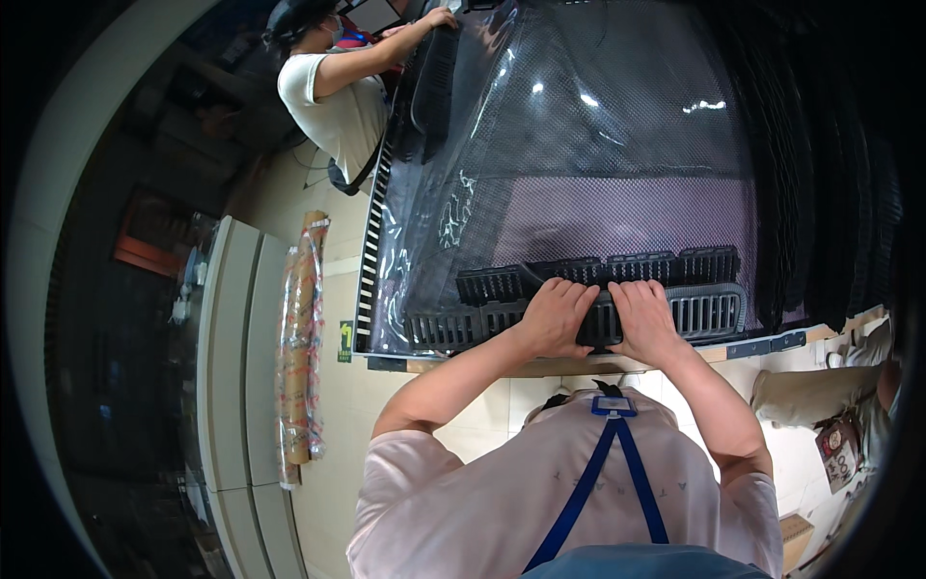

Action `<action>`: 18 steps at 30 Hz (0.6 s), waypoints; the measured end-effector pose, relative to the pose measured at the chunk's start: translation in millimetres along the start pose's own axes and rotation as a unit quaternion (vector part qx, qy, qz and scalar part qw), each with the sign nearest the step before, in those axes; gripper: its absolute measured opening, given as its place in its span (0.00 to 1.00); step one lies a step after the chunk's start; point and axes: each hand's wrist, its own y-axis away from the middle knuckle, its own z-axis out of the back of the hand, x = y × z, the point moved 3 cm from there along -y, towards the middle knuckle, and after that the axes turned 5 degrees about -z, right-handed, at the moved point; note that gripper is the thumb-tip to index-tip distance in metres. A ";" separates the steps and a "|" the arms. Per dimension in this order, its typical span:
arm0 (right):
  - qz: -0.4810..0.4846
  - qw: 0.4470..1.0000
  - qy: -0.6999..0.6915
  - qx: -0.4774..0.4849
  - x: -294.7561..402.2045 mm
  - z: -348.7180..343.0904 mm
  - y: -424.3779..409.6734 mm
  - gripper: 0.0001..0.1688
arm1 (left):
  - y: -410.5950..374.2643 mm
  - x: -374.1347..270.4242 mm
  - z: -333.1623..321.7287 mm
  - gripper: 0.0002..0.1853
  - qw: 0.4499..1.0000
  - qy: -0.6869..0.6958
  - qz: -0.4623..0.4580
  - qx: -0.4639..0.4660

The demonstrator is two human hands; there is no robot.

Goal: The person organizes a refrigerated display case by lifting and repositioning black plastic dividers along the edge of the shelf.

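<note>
A long black slotted plastic strip, like a vent grille, lies along the near edge of the table. My left hand grips it near the middle, fingers over its far side and thumb on the near side. Close beside it, my right hand holds the same strip in a similar way. Behind my fingers runs another black plastic strip with ribs and clips. Beneath both strips spreads a black mesh sheet, glossy on the left as if under clear film. My palms hide the strip's middle part.
A co-worker stands at the table's far left, one hand on the sheet. Dark folded material is stacked along the right. Film-wrapped rolls and a grey cabinet stand left. Another person's leg shows at right, with a cardboard box.
</note>
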 end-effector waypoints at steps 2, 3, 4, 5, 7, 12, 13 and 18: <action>0.000 1.000 0.002 0.011 0.1 0.3 -2.1 0.50 | 1.0 0.8 1.7 0.50 1.000 0.006 0.002 -0.002; 0.002 1.000 0.004 0.018 1.0 0.4 -3.6 0.50 | 2.2 1.2 2.7 0.49 1.000 0.009 0.005 -0.005; 0.003 1.000 -0.001 0.012 1.8 0.6 -5.0 0.51 | 2.0 1.7 3.7 0.50 1.000 0.006 0.012 0.009; -0.005 1.000 -0.004 0.017 1.1 1.7 -5.7 0.52 | 0.3 1.6 5.6 0.50 1.000 -0.001 -0.005 -0.001; -0.024 0.999 -0.012 0.027 -1.7 4.0 -3.9 0.54 | -2.5 2.6 10.9 0.51 0.999 -0.014 -0.039 -0.019; -0.019 1.000 -0.009 0.017 -4.9 5.4 -3.2 0.56 | 9.9 49.8 28.7 0.34 0.998 0.039 0.027 -0.043; -0.023 0.999 -0.007 0.027 -3.7 5.4 -7.2 0.56 | 17.5 58.8 30.1 0.28 0.996 0.059 0.048 -0.036; -0.002 1.000 0.014 0.003 -9.5 -1.5 -6.8 0.50 | 25.9 62.7 45.0 0.14 0.980 0.158 0.122 0.007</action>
